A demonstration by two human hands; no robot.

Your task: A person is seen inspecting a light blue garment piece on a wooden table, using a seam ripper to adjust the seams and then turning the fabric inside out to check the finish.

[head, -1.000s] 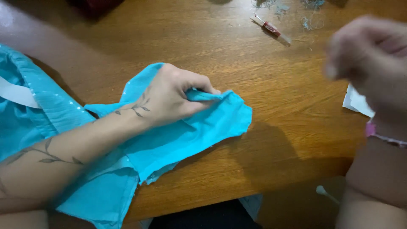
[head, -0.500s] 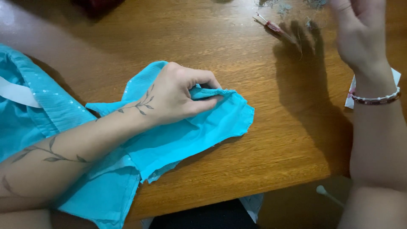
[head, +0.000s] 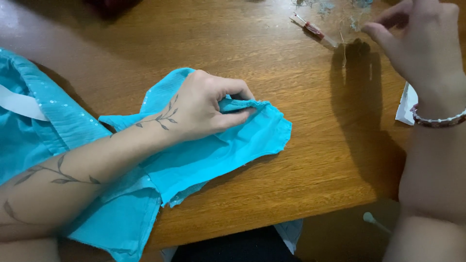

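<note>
Head view. A wooden table [head: 310, 160] fills the frame; its near edge runs along the bottom, with a dark gap below it.

Left hand [head: 204, 109]: rests palm down on the turquoise cloth [head: 228, 150], near the middle of the table. The fingers [head: 238, 92] curl inward and, with the thumb, pinch a gathered fold at the cloth's upper edge, so the grip is narrow and closed on cloth. A leafy vine tattoo runs along the forearm to the back of the hand.

Cloth: its free end lies flat on the table just right of the left hand, with a rough, frayed lower edge. The rest trails toward the left edge and near-left corner, where it spills over the table edge. At the far left it bears small sequins, and a white strap [head: 19, 104] lies across it.

Right hand [head: 422, 46]: raised over the far-right corner, well apart from the cloth. Thumb and forefinger are brought close together at the tips; whether they hold anything cannot be told. A beaded bracelet [head: 439, 119] circles the wrist, and the hand's shadow falls on the wood below.

Other things: a small reddish tube [head: 314, 30] near the far edge, loose thread scraps [head: 340, 12] beside it, and a white paper [head: 405, 104] at the right edge, partly hidden by the right wrist.
</note>
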